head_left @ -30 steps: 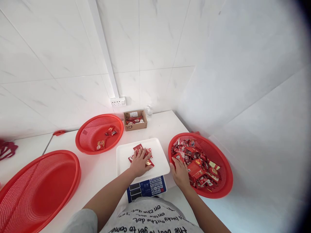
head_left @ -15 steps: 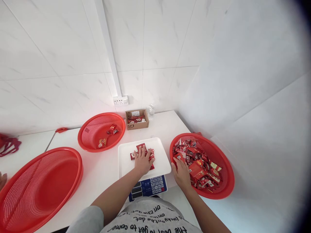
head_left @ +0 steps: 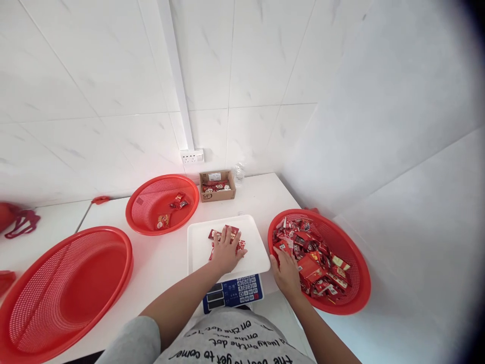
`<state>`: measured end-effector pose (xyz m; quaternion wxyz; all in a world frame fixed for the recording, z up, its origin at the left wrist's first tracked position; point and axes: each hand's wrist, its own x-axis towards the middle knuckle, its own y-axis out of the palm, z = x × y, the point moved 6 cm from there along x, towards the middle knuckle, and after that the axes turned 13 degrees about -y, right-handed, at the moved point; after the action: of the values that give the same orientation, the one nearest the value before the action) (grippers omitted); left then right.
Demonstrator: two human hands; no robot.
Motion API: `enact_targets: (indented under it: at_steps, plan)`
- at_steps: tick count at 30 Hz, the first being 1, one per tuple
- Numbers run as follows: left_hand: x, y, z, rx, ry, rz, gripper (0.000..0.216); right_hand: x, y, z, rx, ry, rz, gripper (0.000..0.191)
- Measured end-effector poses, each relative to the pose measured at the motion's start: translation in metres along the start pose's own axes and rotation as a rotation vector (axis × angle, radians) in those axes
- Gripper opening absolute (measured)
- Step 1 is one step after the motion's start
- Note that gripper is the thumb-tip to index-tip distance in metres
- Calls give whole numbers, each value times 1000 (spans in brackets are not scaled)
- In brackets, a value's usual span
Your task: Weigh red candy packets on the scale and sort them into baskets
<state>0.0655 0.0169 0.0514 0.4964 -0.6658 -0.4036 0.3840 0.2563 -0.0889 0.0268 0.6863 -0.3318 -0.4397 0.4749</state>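
My left hand lies with spread fingers over several small red snack packets on the white tray of a weighing scale. Parts of those packets are hidden beneath the palm. My right hand grips the near left rim of a red plastic basket, its fingertips hidden over the inner side. Inside that basket is a pile of mixed red packets. The scale's blue keypad panel shows between my forearms.
A large red basket stands at left. Behind it, a smaller red basket holds a few packets. Beside that are a cardboard box of packets and clear plastic. A wall with a socket borders the table.
The packets under my left hand have turned and shifted on the tray. My right hand stays at the basket rim. Another person's hand has left the left edge, and the view has shifted slightly.
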Motion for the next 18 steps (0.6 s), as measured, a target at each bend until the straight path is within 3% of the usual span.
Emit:
enact_targets:
  at_steps: [2, 4, 15, 18]
  plan:
    - [-1, 4, -3, 4, -104, -15, 65, 0, 0, 0, -3, -3, 4, 46]
    - [-1, 6, -5, 16, -106, -11, 64, 0, 0, 0, 2, -4, 11, 46]
    - [-1, 1, 10, 32, 322, 10, 65, -1, 2, -1, -15, -22, 4, 49]
    - [2, -10, 27, -4, 272, -30, 63, -2, 5, -4, -38, -11, 26, 51]
